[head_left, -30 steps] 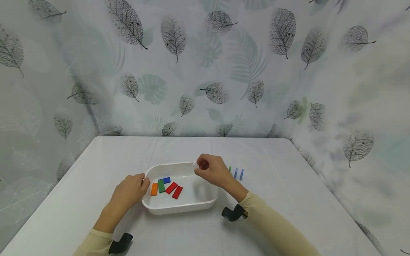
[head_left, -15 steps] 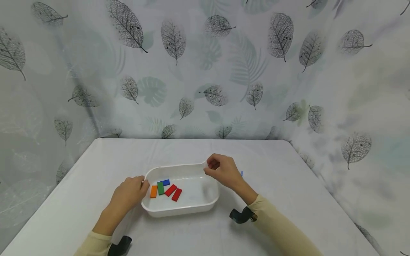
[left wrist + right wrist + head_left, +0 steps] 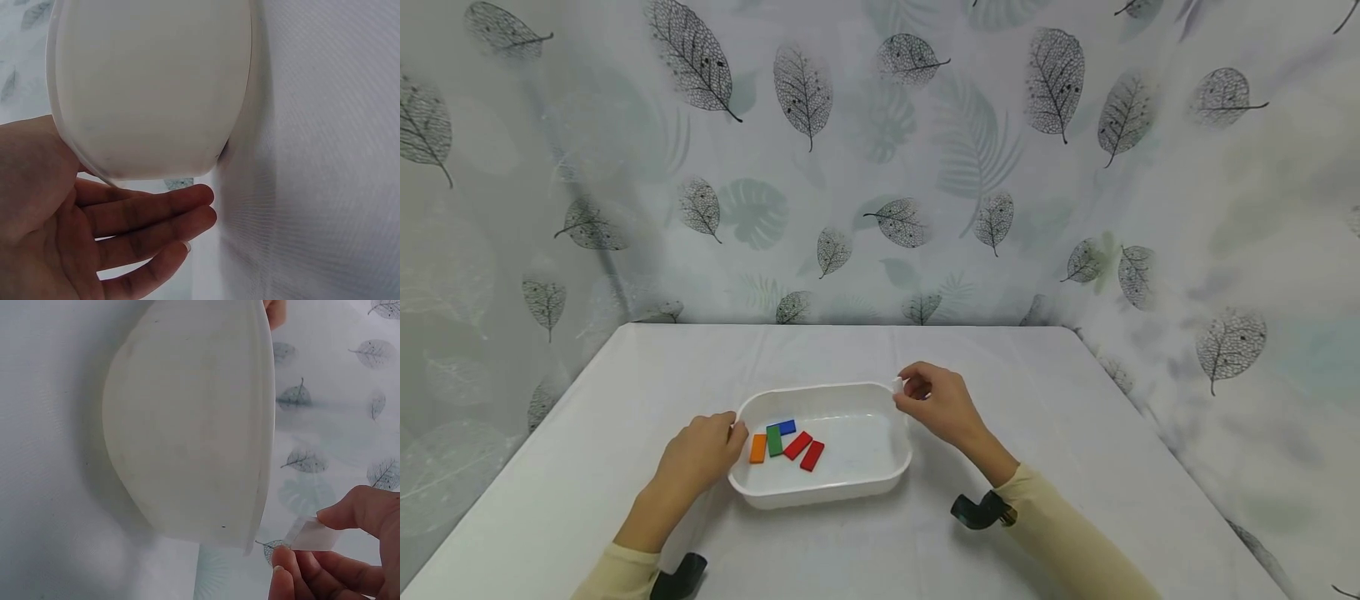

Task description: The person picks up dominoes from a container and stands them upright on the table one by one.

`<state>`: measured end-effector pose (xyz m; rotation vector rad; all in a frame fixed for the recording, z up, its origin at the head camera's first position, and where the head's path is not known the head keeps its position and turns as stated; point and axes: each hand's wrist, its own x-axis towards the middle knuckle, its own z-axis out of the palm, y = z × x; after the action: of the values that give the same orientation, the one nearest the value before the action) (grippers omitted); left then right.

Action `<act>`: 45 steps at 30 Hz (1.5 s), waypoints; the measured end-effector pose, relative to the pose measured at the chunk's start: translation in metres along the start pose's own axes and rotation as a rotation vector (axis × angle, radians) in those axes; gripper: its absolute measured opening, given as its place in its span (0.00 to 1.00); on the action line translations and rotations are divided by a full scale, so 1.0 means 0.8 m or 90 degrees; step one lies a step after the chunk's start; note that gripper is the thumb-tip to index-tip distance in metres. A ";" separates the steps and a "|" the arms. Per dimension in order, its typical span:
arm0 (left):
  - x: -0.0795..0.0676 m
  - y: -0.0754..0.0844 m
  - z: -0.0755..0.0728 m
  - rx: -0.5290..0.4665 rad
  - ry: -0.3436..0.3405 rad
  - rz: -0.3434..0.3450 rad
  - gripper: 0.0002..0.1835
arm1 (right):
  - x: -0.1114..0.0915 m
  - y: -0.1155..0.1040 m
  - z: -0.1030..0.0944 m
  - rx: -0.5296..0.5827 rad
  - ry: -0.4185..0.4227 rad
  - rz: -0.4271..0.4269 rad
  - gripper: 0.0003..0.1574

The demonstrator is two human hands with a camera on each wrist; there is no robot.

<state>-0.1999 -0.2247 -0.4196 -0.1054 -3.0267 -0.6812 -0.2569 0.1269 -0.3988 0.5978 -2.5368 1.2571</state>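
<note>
A white plastic tray [image 3: 863, 446] sits on the table with several coloured tiles in its left half. Among them are an orange tile [image 3: 758, 448], a green tile [image 3: 774, 441] partly over a blue tile [image 3: 787, 427], and two red ones. My left hand [image 3: 703, 450] holds the tray's left rim; in the left wrist view its fingers [image 3: 150, 212] lie along the outside wall. By the back right corner, my right hand [image 3: 942, 404] pinches a small white tile [image 3: 312, 534] between thumb and fingertips, level with the rim.
A white cloth covers the table [image 3: 820, 550]. Leaf-print curtain [image 3: 880, 167] hangs behind the table and along both sides. Dark wrist cameras [image 3: 979, 510] stick out under both forearms.
My right hand has moved right, from over the tray to its right rim, still pinching the white tile. Small green and blue pieces right of the tray are now hidden. The left hand stays put.
</note>
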 end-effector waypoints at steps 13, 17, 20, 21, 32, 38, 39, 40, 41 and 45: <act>0.000 0.001 -0.002 0.016 -0.008 0.004 0.21 | -0.015 0.023 -0.005 -0.017 0.011 0.031 0.13; 0.000 0.000 -0.003 0.019 -0.003 0.012 0.20 | -0.020 0.027 -0.004 -0.019 0.006 0.036 0.12; 0.001 -0.001 -0.003 0.017 -0.002 0.013 0.20 | -0.023 0.029 -0.004 -0.016 0.004 0.041 0.12; 0.001 -0.001 -0.003 0.017 -0.002 0.013 0.20 | -0.023 0.031 -0.003 -0.016 0.002 0.041 0.12; 0.000 -0.001 -0.003 0.015 0.006 0.016 0.19 | -0.030 0.043 0.003 -0.031 -0.011 0.038 0.11; 0.001 -0.001 -0.003 0.018 -0.002 0.011 0.20 | -0.032 0.051 0.008 -0.047 -0.025 0.047 0.12; 0.002 -0.001 -0.003 0.017 -0.004 0.009 0.21 | -0.032 0.052 0.009 -0.049 -0.029 0.049 0.12; 0.002 -0.001 -0.002 0.017 -0.006 0.007 0.21 | -0.033 0.053 0.009 -0.051 -0.033 0.049 0.12; 0.002 -0.002 -0.002 0.016 -0.008 0.006 0.21 | -0.033 0.054 0.010 -0.054 -0.037 0.050 0.12; 0.002 -0.002 -0.001 0.019 -0.009 0.007 0.21 | -0.033 0.058 0.010 -0.067 -0.053 0.055 0.12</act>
<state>-0.2017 -0.2262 -0.4197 -0.1263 -3.0457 -0.6363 -0.2551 0.1524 -0.4467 0.5343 -2.7047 1.1400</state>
